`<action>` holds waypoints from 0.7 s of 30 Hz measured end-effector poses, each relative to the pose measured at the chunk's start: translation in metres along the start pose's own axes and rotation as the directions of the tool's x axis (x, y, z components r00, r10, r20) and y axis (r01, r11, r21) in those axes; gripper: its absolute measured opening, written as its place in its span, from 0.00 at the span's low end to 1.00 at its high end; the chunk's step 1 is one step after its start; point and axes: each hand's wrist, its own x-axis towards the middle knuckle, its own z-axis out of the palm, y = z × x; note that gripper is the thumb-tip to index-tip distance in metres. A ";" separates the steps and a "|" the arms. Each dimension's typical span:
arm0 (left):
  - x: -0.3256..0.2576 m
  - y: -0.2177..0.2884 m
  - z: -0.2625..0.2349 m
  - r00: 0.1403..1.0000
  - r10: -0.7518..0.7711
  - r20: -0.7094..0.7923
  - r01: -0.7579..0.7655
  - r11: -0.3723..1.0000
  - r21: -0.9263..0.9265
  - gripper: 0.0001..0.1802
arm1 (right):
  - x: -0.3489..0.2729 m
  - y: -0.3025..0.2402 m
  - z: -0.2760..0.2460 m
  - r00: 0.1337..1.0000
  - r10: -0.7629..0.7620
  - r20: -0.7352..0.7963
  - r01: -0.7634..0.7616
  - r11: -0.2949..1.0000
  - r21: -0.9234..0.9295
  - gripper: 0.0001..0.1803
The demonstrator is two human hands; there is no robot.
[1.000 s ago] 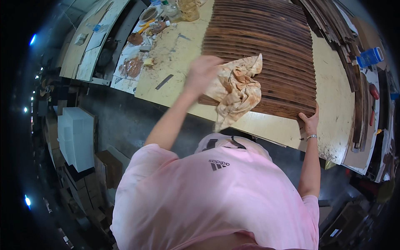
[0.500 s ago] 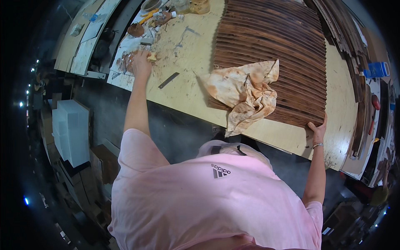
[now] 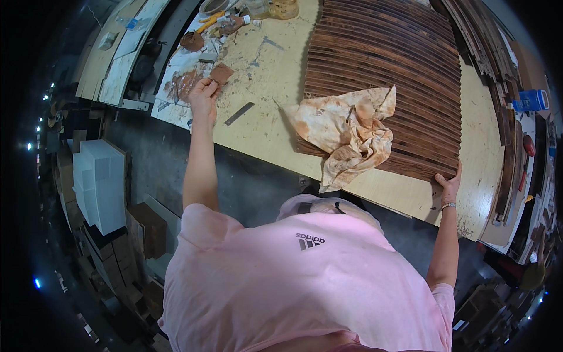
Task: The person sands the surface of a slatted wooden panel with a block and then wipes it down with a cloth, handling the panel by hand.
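Note:
Pinched in my left hand (image 3: 204, 97) is a small square pad (image 3: 221, 73) with a brown face, held just above the table beside a brown smeared patch (image 3: 189, 85). My right hand (image 3: 449, 183) grips the near right corner of a dark brown slatted wooden panel (image 3: 381, 53), thumb on the near edge and fingers along the side. A crumpled, brown-stained cloth (image 3: 352, 126) lies over the panel's near left part and hangs past the table's front edge. Between my left hand and the cloth lies a flat dark strip (image 3: 239, 114).
On the pale tabletop (image 3: 270, 76), a brown-smudged bottle (image 3: 234, 23), a brown lump (image 3: 192, 41) and jars (image 3: 281, 9) stand far left. Long dark wood strips (image 3: 475, 41) lie along the right, near a blue container (image 3: 531, 100). A white block (image 3: 99, 185) stands below left.
My left hand has drawn slightly nearer and turned the pad, so its brown face now shows instead of a yellowish side. My right hand stays on the panel's corner.

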 end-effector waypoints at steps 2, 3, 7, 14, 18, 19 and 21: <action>-0.012 0.003 0.009 0.996 -0.042 0.076 0.055 0.983 -0.173 0.12 | -0.001 -0.002 0.000 1.000 0.002 -0.007 -0.002 1.000 -0.005 0.60; -0.016 0.006 0.012 0.993 -0.045 0.110 0.068 0.973 -0.219 0.13 | -0.001 -0.004 0.001 1.000 0.002 -0.008 -0.002 1.000 -0.006 0.60; -0.030 0.014 0.018 0.983 -0.057 0.172 0.110 0.942 -0.317 0.15 | -0.001 -0.006 0.002 1.000 0.000 -0.002 0.000 1.000 0.006 0.60; -0.022 0.022 -0.011 0.998 -0.043 0.044 0.046 0.997 -0.061 0.13 | -0.001 -0.002 0.000 1.000 0.007 -0.030 -0.008 0.999 -0.039 0.58; 0.007 0.030 -0.064 0.941 0.307 -0.143 -0.125 0.706 0.697 0.08 | -0.003 -0.010 0.006 0.999 0.010 -0.040 -0.012 0.999 -0.051 0.58; 0.008 0.034 -0.067 0.908 0.398 -0.130 -0.127 0.558 0.820 0.08 | -0.003 -0.009 0.006 0.999 0.013 -0.034 -0.014 0.999 -0.043 0.58; 0.005 0.038 -0.063 0.901 0.425 -0.086 -0.034 0.268 0.963 0.10 | -0.003 -0.009 0.004 1.000 0.017 -0.023 -0.018 0.999 -0.029 0.57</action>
